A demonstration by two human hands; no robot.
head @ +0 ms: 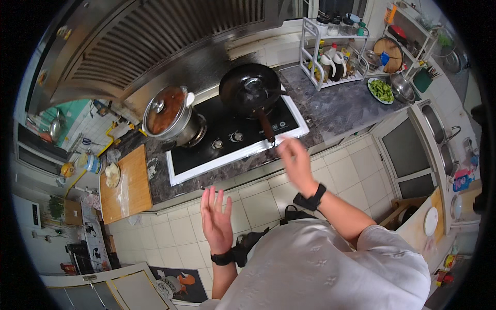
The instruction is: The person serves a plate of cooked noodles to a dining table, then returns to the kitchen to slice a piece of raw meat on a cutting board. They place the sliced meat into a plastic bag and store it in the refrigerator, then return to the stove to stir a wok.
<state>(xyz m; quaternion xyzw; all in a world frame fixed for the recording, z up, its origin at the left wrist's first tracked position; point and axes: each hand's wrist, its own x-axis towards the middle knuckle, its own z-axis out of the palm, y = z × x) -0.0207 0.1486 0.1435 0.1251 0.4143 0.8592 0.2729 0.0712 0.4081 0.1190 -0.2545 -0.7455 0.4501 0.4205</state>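
My left hand (217, 226) is raised above the tiled floor in front of the counter, fingers spread and nothing in it. Blurred by motion, my right hand (297, 164) hovers near the end of a brown wok handle (266, 128); its fingers are loosely bent, and no held thing shows. The black wok (236, 87) rests on the right side of a black glass gas hob (201, 155) with a white border. On the left burner stands a steel pot (185, 130) under a glass lid (167, 106), with reddish-brown contents visible through it.
Left of the hob, a wooden cutting board (135, 182) bears a plate of pale food (112, 176). To the right are a white condiment rack (318, 75), a plate of chopped greens (380, 91) and a steel bowl (402, 87). A range hood (174, 38) overhangs the hob.
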